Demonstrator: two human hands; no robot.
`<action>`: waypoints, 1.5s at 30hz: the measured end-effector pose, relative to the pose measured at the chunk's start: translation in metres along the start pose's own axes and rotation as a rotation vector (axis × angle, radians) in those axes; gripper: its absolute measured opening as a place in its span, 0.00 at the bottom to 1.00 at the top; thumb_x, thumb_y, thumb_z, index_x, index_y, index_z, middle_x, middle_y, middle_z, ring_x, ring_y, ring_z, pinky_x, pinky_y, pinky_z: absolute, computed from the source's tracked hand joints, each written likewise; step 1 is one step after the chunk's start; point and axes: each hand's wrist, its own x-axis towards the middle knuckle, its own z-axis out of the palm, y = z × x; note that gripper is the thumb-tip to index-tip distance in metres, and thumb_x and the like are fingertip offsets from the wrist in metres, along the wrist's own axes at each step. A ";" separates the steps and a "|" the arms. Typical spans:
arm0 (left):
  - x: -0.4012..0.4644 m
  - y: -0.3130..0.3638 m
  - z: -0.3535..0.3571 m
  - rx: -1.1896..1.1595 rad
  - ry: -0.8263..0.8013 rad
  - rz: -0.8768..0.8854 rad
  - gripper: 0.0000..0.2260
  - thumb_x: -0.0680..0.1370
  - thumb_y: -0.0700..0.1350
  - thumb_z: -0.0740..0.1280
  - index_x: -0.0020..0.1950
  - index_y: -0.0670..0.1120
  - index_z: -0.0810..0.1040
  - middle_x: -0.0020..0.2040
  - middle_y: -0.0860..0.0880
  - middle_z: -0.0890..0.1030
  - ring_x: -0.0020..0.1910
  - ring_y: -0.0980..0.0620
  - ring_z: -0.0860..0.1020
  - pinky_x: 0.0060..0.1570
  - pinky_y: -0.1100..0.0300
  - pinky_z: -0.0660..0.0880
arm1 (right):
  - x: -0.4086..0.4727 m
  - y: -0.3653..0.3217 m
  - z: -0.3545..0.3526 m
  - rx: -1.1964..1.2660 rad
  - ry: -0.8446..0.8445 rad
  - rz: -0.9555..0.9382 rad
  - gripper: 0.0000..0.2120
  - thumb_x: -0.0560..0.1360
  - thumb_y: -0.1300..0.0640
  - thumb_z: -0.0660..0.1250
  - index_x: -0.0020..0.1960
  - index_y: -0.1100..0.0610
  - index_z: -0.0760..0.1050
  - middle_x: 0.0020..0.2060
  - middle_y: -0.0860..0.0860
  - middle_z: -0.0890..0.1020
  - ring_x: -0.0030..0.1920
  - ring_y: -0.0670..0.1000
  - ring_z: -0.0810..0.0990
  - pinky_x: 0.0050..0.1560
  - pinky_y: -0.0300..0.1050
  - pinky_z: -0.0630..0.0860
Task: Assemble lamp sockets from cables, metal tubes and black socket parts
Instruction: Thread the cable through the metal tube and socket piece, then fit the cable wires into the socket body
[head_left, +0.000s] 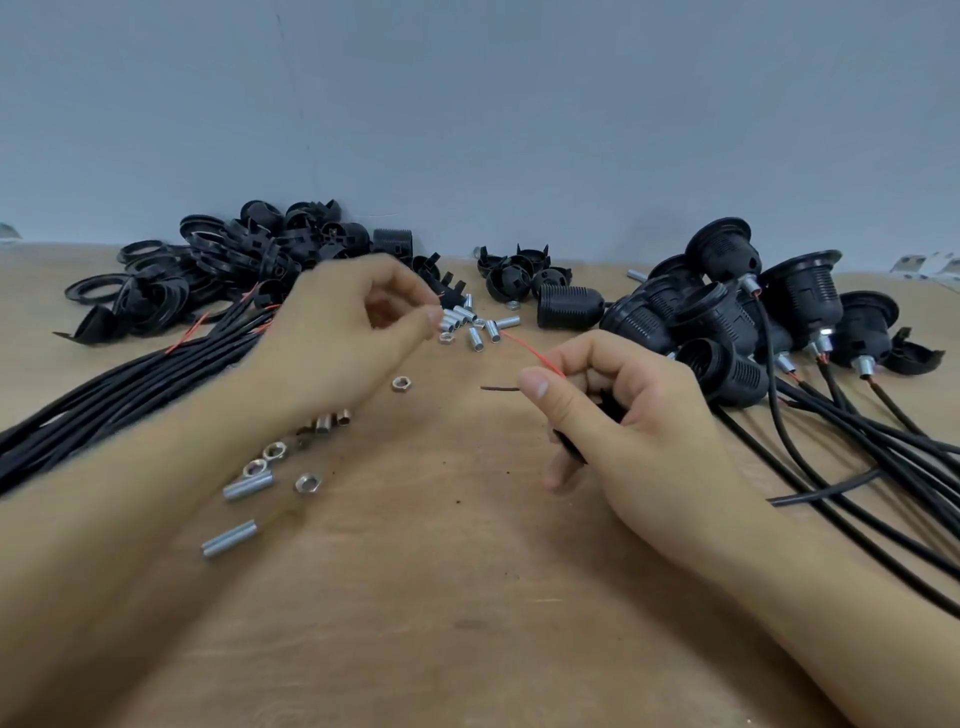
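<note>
Over the middle of the wooden counter (467, 597), the right hand (618, 415) is gripping a black cable (571, 447), fingers curled round it, thumb and forefinger pinching its red wire (530, 351); a dark wire (498, 388) is sticking out leftward beside the thumb. The left hand (343, 332) is hovering blurred, fingers curled, tips near a cluster of metal tubes (475, 327); cannot tell whether anything is pinched. Loose nuts (400, 384) and more tubes are lying below the left forearm. Spare cables (130, 384) are lying at left, black socket parts (249, 249) piled behind them. Finished sockets (753, 306) with cables are sitting at right.
</note>
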 end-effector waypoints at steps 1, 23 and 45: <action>0.019 -0.003 -0.002 0.122 -0.001 0.012 0.02 0.77 0.47 0.71 0.44 0.53 0.81 0.39 0.57 0.84 0.38 0.61 0.80 0.39 0.73 0.71 | 0.000 0.001 0.000 0.004 -0.003 0.007 0.08 0.77 0.57 0.69 0.39 0.53 0.77 0.27 0.50 0.73 0.24 0.51 0.74 0.25 0.39 0.74; 0.116 0.008 0.001 -0.481 0.330 -0.354 0.18 0.74 0.44 0.71 0.61 0.40 0.73 0.60 0.42 0.77 0.55 0.45 0.80 0.52 0.55 0.81 | 0.006 0.013 -0.001 -0.007 0.214 -0.026 0.09 0.80 0.54 0.65 0.41 0.53 0.75 0.28 0.53 0.79 0.34 0.59 0.80 0.37 0.55 0.77; -0.051 0.029 0.045 -1.164 -0.139 -0.349 0.23 0.66 0.32 0.65 0.61 0.40 0.77 0.47 0.42 0.83 0.51 0.41 0.82 0.60 0.51 0.79 | 0.000 0.004 -0.003 -0.016 0.243 -0.191 0.06 0.76 0.55 0.70 0.41 0.49 0.79 0.27 0.61 0.74 0.25 0.52 0.71 0.27 0.37 0.68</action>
